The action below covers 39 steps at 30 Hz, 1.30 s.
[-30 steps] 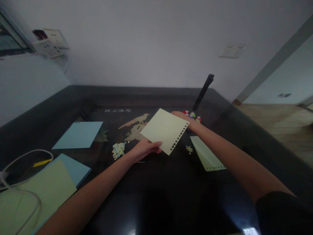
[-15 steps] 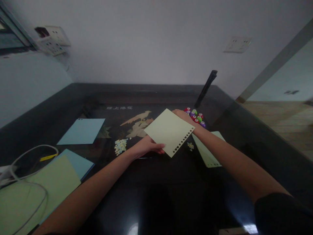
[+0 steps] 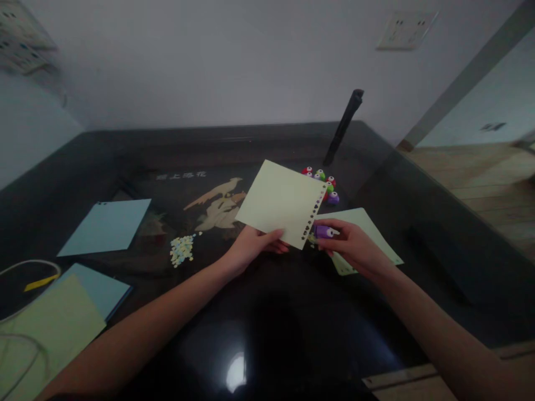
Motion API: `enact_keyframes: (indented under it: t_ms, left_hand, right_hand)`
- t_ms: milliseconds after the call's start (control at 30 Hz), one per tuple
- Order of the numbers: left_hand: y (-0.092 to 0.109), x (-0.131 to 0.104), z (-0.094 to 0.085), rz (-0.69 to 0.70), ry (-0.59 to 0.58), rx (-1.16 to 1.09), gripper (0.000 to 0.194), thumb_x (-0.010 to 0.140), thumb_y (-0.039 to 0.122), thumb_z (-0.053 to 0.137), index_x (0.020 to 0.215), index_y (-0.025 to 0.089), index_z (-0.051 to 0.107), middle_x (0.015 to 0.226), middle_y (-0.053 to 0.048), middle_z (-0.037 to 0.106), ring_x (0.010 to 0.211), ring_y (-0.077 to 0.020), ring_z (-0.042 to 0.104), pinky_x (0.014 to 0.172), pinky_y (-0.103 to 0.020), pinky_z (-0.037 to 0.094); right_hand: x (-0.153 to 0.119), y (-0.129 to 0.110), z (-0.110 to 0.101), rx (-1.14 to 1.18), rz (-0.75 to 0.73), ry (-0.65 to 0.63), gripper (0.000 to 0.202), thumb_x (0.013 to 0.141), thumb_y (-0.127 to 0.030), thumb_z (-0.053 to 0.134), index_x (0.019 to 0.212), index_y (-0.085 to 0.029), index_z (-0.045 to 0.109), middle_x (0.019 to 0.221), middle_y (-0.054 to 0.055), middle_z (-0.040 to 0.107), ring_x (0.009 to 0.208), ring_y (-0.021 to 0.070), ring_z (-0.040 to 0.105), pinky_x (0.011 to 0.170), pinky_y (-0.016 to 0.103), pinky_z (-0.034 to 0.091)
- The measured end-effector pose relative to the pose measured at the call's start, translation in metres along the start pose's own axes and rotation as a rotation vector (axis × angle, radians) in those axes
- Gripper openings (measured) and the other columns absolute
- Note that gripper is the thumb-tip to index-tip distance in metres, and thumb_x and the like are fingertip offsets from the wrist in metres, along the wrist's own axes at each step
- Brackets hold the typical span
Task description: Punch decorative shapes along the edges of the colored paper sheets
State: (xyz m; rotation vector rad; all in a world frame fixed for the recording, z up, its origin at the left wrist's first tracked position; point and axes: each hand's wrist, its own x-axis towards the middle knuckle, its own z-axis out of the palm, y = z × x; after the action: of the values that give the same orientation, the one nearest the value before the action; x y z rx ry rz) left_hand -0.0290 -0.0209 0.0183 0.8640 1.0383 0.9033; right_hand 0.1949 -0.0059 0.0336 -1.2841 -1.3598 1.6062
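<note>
My left hand [image 3: 264, 244] grips the lower edge of a pale yellow-green paper sheet [image 3: 280, 201], thumb on top, raised above the dark table. Small shapes are punched in a row along the sheet's right edge. My right hand [image 3: 340, 240] is closed round a small purple punch [image 3: 323, 231], just beside that punched edge. Beneath this hand lies another pale green sheet [image 3: 368, 223]. Several red, green and purple punches [image 3: 330, 186] with white round tops stand behind the held sheet. A few tiny cut-outs [image 3: 311, 239] show between sheet and punch.
Small paper cut-outs [image 3: 182, 250] are piled left of my left hand. A blue sheet [image 3: 106, 225] lies farther left, with blue and green sheets [image 3: 58, 328] and a white cable in front. A black upright object [image 3: 344, 127] stands at the back right.
My right hand has come back from the group of punches towards me and now holds the purple one. The held sheet has turned, its punched edge steeper. The camera view has shifted.
</note>
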Motion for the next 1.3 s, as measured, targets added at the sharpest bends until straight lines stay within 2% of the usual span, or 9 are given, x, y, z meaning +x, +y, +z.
enact_keyframes:
  t_ms: [100,233,467,667,1033,1300]
  left_hand:
    - [-0.003,0.010,0.017,0.109,0.073,0.014,0.019,0.078,0.027,0.066,0.086,0.010,0.064,0.069,-0.006,0.070,0.057,-0.0143,0.065,0.060,-0.026,0.054]
    - [-0.011,0.017,0.020,0.193,0.138,0.102,0.020,0.077,0.031,0.066,0.081,0.012,0.063,0.068,-0.005,0.071,0.057,-0.0156,0.065,0.061,-0.027,0.054]
    - [-0.008,0.015,0.015,0.101,0.130,0.230,0.017,0.079,0.031,0.061,0.075,0.014,0.063,0.065,-0.005,0.072,0.063,-0.0190,0.068,0.066,-0.030,0.055]
    - [-0.006,0.013,0.017,0.113,0.162,0.274,0.019,0.080,0.030,0.060,0.071,0.015,0.064,0.064,-0.005,0.072,0.062,-0.0169,0.068,0.066,-0.029,0.055]
    - [-0.006,0.011,0.017,0.123,0.170,0.315,0.019,0.080,0.031,0.059,0.068,0.016,0.064,0.064,-0.004,0.072,0.061,-0.0162,0.067,0.065,-0.027,0.055]
    - [-0.005,0.010,0.019,0.137,0.153,0.319,0.016,0.078,0.028,0.061,0.068,0.017,0.064,0.062,-0.003,0.072,0.061,-0.0171,0.068,0.066,-0.028,0.055]
  right_hand:
    - [-0.007,0.000,0.003,0.197,0.030,-0.017,0.042,0.064,-0.024,0.076,0.104,-0.020,0.065,0.096,0.005,0.068,0.074,0.0140,0.063,0.062,0.027,0.050]
    - [-0.010,-0.005,0.000,0.307,0.021,-0.022,0.035,0.072,-0.029,0.072,0.106,-0.021,0.065,0.100,0.006,0.067,0.081,0.0155,0.064,0.067,0.029,0.052]
    - [-0.007,0.000,0.002,0.291,0.106,-0.011,0.036,0.071,-0.031,0.073,0.105,-0.021,0.065,0.091,0.007,0.070,0.073,0.0156,0.065,0.062,0.030,0.051]
    - [-0.007,0.004,0.008,0.249,0.101,-0.004,0.032,0.073,-0.032,0.072,0.101,-0.019,0.065,0.074,0.004,0.070,0.068,0.0148,0.064,0.057,0.027,0.047]
    - [-0.010,0.006,0.006,0.171,0.110,-0.035,0.031,0.076,-0.030,0.069,0.103,-0.019,0.061,0.071,0.003,0.068,0.061,0.0136,0.060,0.054,0.027,0.045]
    - [-0.008,0.008,0.012,0.155,0.123,-0.010,0.031,0.069,-0.024,0.073,0.097,-0.022,0.059,0.072,0.000,0.066,0.062,0.0130,0.060,0.056,0.027,0.047]
